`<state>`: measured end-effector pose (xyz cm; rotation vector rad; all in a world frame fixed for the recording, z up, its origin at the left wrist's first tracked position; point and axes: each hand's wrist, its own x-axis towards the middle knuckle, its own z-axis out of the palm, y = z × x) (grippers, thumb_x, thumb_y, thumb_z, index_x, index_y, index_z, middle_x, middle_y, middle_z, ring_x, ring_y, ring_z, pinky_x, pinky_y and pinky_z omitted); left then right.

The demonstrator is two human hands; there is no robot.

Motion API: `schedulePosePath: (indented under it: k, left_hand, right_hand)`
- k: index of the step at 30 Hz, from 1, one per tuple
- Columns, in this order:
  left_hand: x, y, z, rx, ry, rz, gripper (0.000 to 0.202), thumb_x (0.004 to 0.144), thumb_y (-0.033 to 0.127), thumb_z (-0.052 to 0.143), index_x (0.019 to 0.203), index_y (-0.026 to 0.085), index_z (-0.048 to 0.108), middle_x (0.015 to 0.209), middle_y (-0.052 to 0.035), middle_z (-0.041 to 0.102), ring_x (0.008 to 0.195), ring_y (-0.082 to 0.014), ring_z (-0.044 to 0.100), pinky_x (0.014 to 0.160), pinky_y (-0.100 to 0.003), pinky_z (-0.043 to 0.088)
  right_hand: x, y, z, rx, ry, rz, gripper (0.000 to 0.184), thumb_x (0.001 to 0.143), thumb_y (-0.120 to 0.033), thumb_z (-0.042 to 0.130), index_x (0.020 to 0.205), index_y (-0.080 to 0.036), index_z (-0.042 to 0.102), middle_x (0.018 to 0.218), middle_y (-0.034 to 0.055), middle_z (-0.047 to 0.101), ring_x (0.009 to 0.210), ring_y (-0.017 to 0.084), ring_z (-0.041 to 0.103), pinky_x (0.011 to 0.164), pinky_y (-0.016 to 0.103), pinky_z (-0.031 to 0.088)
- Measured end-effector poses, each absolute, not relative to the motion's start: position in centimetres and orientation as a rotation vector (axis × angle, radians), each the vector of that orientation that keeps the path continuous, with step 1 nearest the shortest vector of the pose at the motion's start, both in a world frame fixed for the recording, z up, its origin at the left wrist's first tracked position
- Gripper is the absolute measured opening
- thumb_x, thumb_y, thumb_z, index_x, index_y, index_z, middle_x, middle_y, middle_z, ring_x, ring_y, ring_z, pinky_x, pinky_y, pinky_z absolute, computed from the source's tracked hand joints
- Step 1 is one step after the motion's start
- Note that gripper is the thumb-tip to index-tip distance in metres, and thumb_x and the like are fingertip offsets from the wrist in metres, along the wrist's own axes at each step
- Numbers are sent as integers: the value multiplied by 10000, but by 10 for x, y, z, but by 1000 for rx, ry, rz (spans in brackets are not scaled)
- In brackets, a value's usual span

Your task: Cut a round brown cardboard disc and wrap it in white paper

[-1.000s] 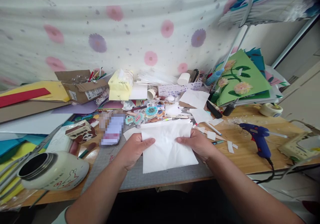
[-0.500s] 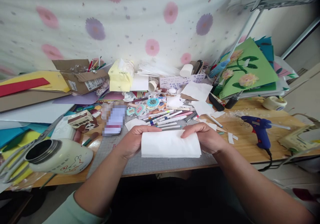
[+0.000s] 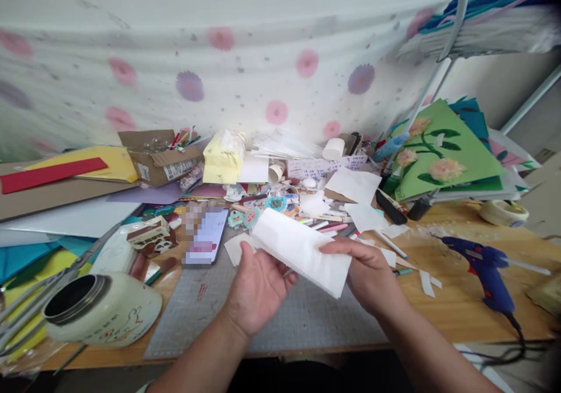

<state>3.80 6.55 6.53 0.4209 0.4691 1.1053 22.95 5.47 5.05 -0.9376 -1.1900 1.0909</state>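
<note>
A folded sheet of white paper (image 3: 302, 250), several layers thick, is held tilted above the grey cutting mat (image 3: 205, 317). My right hand (image 3: 372, 273) grips its right end, thumb on top and the other fingers hidden beneath. Palm up, my left hand (image 3: 263, 288) lies just under the paper's left part with fingers and thumb apart; whether its fingertips touch the underside is hard to tell. Behind the paper lie several markers (image 3: 333, 227) and loose white paper pieces (image 3: 363, 215). A phone (image 3: 208, 238) rests left of my left hand.
On the left are a cream jar (image 3: 105, 311), large scissors (image 3: 65, 264), a small panda box (image 3: 153, 236) and a cardboard box (image 3: 164, 162). To the right lie a blue glue gun (image 3: 480, 261) with its cord and a tape roll (image 3: 504, 212). Green flower artwork (image 3: 447, 153) leans behind.
My left hand has let go of the paper's left end and turned palm up below it. The paper has tilted, right end lower. The camera view has shifted upward.
</note>
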Motion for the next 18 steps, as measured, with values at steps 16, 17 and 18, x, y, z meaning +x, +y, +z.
schedulePosePath:
  k: [16,17,18]
  left_hand:
    - [62,78,77,331,786,1267,290,810,352,666,1034,169,639,894,-59,741,788,-201,689,769,-319,531]
    - [59,78,76,392,794,1273,302,807,373,666,1035,176,640,882,-56,741,784,-205,686,757,-321,528]
    - [56,79,75,472,808,1276,313,805,396,664,1035,185,644,871,-53,740,780,-211,682,745,-323,523]
  right_hand:
    - [208,44,37,-870,-1706,604,520,868,-71,522,1236,-429,608,1145,26,676,972,239,654,790,349,530]
    - [212,42,36,-882,-1713,647,542,867,-89,544,1289,-429,558,1218,27,644,1053,253,623,869,374,506]
    - [215,41,34,-892,-1698,705,572,865,-124,574,1344,-426,497,1286,33,602,1121,267,584,937,401,472]
